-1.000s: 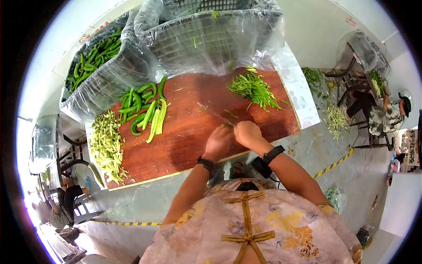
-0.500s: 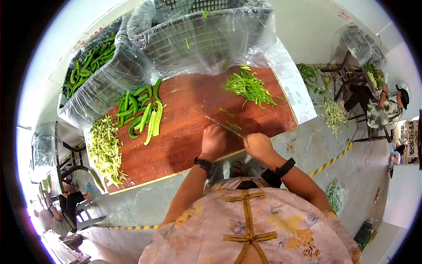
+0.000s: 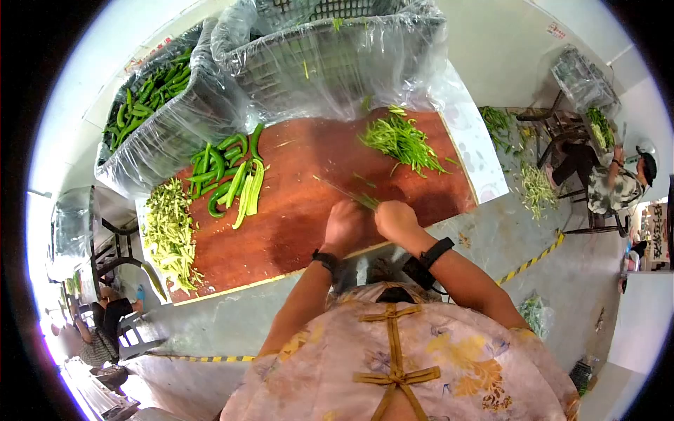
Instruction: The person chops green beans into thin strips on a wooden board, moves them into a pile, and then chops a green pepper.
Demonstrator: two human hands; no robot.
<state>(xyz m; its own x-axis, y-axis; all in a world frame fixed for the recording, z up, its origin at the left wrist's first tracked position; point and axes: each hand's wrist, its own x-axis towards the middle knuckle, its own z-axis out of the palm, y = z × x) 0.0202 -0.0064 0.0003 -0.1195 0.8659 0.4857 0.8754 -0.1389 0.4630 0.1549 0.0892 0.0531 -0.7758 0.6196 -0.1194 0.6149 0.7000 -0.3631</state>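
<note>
My right hand [image 3: 396, 220] is closed on a thin knife [image 3: 342, 188], whose blade points up and left over the red-brown board [image 3: 302, 165]. Close beside it, my left hand [image 3: 345, 223] is curled near the board's front edge; what its fingers hold, if anything, is hidden. A few green shreds lie by the blade. Thin green strips [image 3: 404, 144] are heaped at the board's right. Whole green peppers [image 3: 216, 165] and some split lengths [image 3: 249, 196] lie at the left, next to a pile of pale trimmings [image 3: 168, 235].
Behind the board stand plastic-lined baskets, one [image 3: 330, 67] at the middle and one [image 3: 151, 105] full of green peppers. A person [image 3: 611, 182] sits at the far right, another [image 3: 95, 337] at the lower left. Trimmings [image 3: 537, 186] lie on the floor.
My right hand has moved left, closer to my left hand, and the knife has shifted left with it. The camera view has moved slightly.
</note>
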